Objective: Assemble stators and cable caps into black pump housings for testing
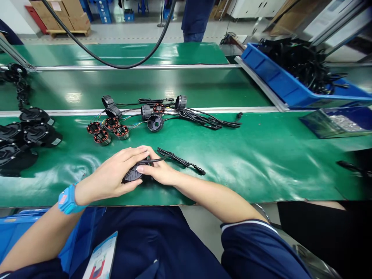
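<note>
Both my hands rest on a round black housing (132,175) near the front edge of the green bench (261,162). My left hand (116,174), with a blue watch on its wrist, curls over the housing's top. My right hand (158,170) presses against its right side, fingers closed on it. A black cable (180,159) with a plug runs from the housing to the right. Farther back lie several copper-wound stators (109,130) and black round caps (152,116) with thin wires.
A stack of black round housings (26,133) sits at the left. A bundle of black cables (209,120) lies behind. A blue bin (279,81) of black wired parts stands at the back right, a clear tray (337,122) beside it. A person stands beyond the far belt.
</note>
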A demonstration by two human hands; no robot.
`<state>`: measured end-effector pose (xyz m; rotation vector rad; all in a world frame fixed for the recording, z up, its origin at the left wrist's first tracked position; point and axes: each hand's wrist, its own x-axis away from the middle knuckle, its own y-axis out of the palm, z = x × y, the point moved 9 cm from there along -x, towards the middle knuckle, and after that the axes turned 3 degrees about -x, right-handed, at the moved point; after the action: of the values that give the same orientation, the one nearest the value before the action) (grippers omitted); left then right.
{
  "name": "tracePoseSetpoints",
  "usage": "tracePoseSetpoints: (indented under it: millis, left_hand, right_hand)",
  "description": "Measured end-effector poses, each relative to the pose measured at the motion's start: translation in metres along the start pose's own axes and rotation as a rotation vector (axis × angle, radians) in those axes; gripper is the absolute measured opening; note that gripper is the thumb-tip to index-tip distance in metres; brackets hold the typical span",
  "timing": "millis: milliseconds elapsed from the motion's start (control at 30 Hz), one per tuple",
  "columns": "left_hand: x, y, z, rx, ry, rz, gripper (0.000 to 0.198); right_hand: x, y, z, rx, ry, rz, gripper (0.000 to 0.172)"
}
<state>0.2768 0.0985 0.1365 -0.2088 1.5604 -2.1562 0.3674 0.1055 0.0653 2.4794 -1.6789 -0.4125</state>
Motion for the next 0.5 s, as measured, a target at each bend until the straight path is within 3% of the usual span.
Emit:
tracePoseSetpoints:
  millis: [133,233,333,500]
  left_hand:
    - [0.016,-0.009,-0.007,-0.037,-0.020,0.241,0.094]
    - [0.043,-0.003,-0.023,-0.060,-0.163,0.416,0.091]
    - [0.068,0.029,-0.037,-0.079,-0.273,0.410,0.073]
    - [0.084,0.085,-0.016,-0.204,-0.103,0.325,0.057]
  right_hand:
    - [0.012,-0.014,0.008,0.014,0.115,0.105,0.075]
    - [0.032,-0.053,-0.001,0.047,0.135,0.249,0.084]
    - [0.061,-0.120,-0.028,0.010,0.072,0.494,0.082]
    - [0.136,-0.255,-0.101,0.093,-0.109,1.033,0.067]
